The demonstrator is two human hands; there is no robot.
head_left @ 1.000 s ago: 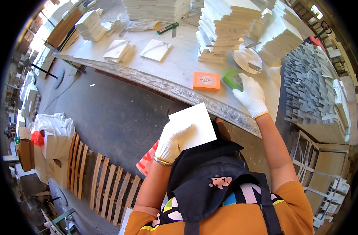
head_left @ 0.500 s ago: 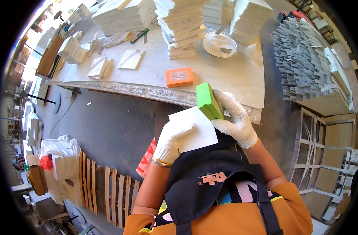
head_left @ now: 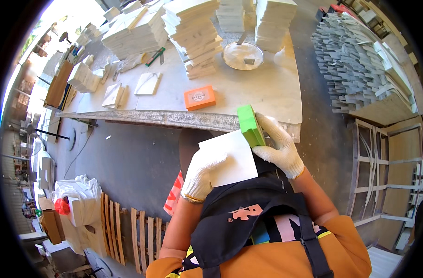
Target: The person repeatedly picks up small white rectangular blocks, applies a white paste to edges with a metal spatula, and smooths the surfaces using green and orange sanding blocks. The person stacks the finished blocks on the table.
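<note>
A white square tile [head_left: 234,160] is held in my gloved left hand [head_left: 200,173], thumb lying across its upper face and the other fingers hidden behind it. My gloved right hand [head_left: 281,146] grips a green rectangular hand pad [head_left: 251,125] between thumb and fingers. The pad stands at the tile's upper right edge and seems to touch it. Both are in front of my black apron, just short of the table edge. On the table [head_left: 258,95] ahead lies an orange hand pad [head_left: 200,97].
Tall tile stacks [head_left: 190,37] stand at the table's back. A round metal bowl [head_left: 242,55] with white material and a blade sits right of them. Two loose tiles [head_left: 148,84] and a green-handled cutter [head_left: 155,56] lie left. Grey strip pieces [head_left: 350,65] are piled at far right.
The view has shifted a little, so the table things sit farther left. The green pad has moved slightly and stays at the tile's right edge. Both grips are unchanged.
</note>
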